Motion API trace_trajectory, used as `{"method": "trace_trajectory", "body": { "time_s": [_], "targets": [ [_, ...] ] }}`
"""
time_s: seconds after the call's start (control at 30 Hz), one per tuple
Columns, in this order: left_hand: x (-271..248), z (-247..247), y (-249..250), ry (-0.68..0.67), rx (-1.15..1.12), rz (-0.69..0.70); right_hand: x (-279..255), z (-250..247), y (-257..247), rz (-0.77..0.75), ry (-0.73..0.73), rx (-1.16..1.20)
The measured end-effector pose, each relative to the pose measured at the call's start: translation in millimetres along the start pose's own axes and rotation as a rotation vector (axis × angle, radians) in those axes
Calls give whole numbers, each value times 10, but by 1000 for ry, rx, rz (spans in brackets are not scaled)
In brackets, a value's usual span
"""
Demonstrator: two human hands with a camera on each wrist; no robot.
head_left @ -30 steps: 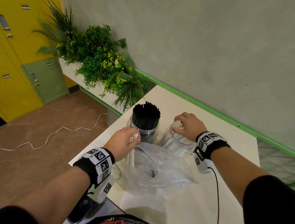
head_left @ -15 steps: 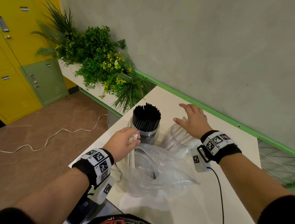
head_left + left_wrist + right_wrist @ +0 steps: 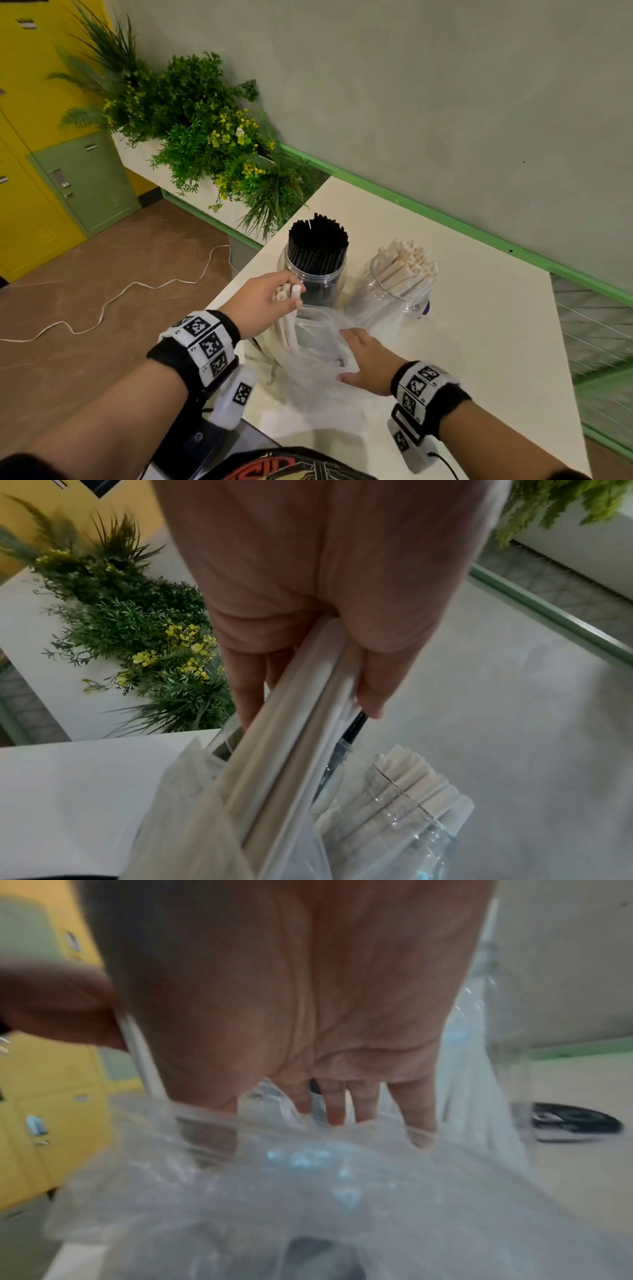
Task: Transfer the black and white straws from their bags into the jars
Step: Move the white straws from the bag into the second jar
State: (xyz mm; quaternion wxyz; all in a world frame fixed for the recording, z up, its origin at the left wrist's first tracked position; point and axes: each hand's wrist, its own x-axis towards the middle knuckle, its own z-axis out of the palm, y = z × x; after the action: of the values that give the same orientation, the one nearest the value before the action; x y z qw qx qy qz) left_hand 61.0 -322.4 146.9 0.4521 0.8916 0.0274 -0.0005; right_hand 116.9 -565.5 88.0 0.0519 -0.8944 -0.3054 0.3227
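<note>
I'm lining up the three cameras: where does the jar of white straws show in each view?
Head: the jar of white straws stands right of centre on the table.
Left wrist: lower right, past the left hand.
Right wrist: only a blurred clear wall at the right edge; uncertain.
Shared landmark: the clear plastic bag, at the bottom of both wrist views.

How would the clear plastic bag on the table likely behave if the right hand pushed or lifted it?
The crumpled clear plastic bag looks thin and floppy, so it would probably collapse rather than slide as one piece under the right hand. It looks light. The white paper straws in the left hand may shift it.
</note>
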Motion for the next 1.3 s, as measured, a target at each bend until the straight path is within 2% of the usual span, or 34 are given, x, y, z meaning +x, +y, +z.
{"method": "trace_trajectory", "body": {
  "time_s": [0.07,0.17,0.27,0.37,0.47,0.6,0.67,0.73,0.83,0.9,0.93,1.0,1.07,1.17,1.3],
  "targets": [
    [-15,20,13,-9,-37,0,60,42,17,40,4,6],
    [-38,29,25,-12,-81,12,32,-106,-130,37,203,-21],
    [-52,22,19,-1,-92,22,6,-251,-413,-116,398,293],
    [-66,34,34,-6,-180,8,113,-200,-742,-246,390,620],
    [-81,11,119,-47,-336,-93,279,-70,-957,-277,500,736],
    [-103,-80,190,-139,-679,-313,421,6,-1055,-194,615,812],
    [-128,-117,170,-165,-827,-352,448,27,-1062,-185,665,826],
    [-153,-141,156,-195,-856,-344,440,22,-1085,-189,697,828],
    [-188,-173,110,-160,-733,-296,398,19,-1091,-164,720,969],
    [-176,-191,-60,-62,-518,-230,362,20,-1065,-173,762,1082],
    [-167,-196,-186,-39,-342,-200,329,12,-1046,-182,801,1118],
    [-170,-177,-426,-84,27,-184,245,-19,-1020,-217,891,1147],
    [-176,-124,-593,-181,216,-213,184,-28,-986,-240,941,1160],
    [-172,-18,-661,-281,213,-216,145,20,-938,-224,944,1199],
    [-103,70,-656,-245,158,-170,191,124,-918,-106,923,1176]
  ]
}}
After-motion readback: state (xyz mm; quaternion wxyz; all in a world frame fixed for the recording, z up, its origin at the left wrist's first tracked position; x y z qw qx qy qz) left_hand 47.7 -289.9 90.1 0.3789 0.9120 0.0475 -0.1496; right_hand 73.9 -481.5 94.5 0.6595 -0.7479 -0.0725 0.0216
